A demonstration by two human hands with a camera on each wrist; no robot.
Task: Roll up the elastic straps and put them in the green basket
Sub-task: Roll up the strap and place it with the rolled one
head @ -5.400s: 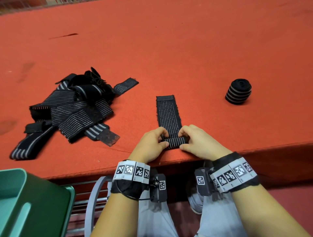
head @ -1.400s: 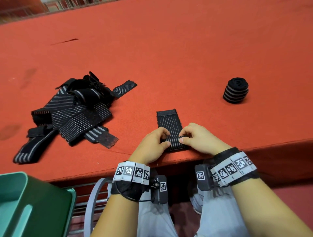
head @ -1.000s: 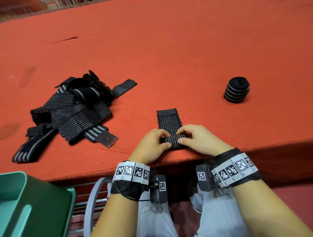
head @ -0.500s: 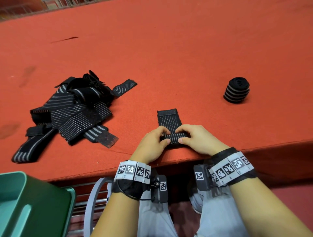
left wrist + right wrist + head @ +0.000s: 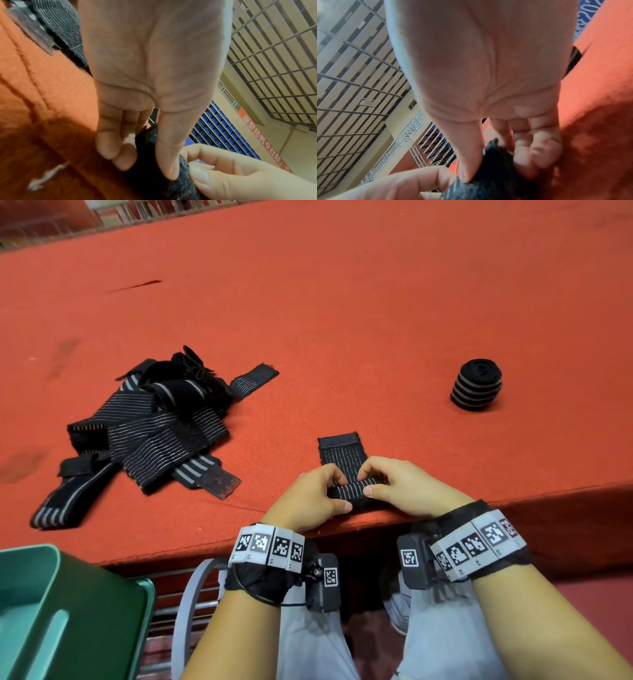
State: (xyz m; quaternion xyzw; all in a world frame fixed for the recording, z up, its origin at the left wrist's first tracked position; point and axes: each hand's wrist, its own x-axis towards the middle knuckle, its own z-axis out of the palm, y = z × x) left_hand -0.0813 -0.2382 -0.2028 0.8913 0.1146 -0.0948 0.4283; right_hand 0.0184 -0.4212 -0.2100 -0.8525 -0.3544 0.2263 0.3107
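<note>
A black elastic strap with grey stripes (image 5: 342, 455) lies at the near edge of the red table, its near part wound into a roll (image 5: 354, 491). My left hand (image 5: 308, 501) pinches the roll's left end between thumb and curled fingers, as the left wrist view shows at the roll (image 5: 150, 155). My right hand (image 5: 400, 489) pinches the right end, with the roll (image 5: 494, 163) dark between thumb and fingers. Only a short flat tail of strap shows beyond my fingers. The green basket (image 5: 102, 594) stands below the table at the lower left.
A tangled pile of loose black straps (image 5: 147, 422) lies on the table to the left. One finished roll (image 5: 476, 388) stands upright at the right. The red table (image 5: 342, 302) stretches far back. A grey chair frame (image 5: 186, 604) sits beside my knees.
The flat tail of the strap has grown much shorter as the roll thickened in my fingers. Both hands stay at the table's near edge.
</note>
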